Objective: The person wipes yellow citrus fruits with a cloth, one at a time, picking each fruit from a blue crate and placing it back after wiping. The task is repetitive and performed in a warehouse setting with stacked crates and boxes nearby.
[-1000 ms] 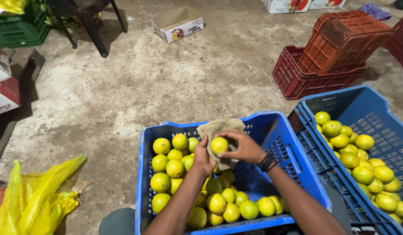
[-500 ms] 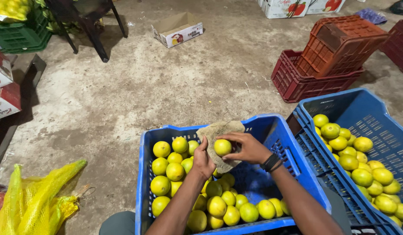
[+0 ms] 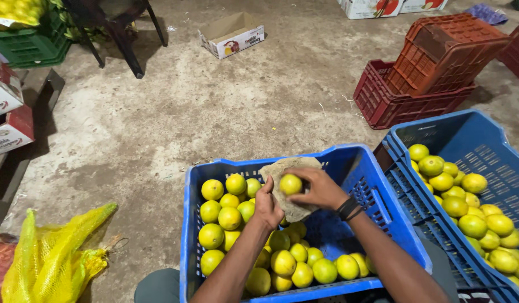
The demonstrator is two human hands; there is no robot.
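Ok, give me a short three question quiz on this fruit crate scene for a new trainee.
1. True or false: the right hand holds a yellow-green fruit against a tan cloth.
2. Which crate sits under both hands? A) the red crate B) the near blue crate C) the green crate
3. Fill in: the yellow mesh bag lies on the floor to the ___ of the near blue crate.

Key:
1. True; the left hand grips the cloth's edge.
2. B; the red crates stand empty farther back, and a second blue crate of fruit is at the right.
3. left
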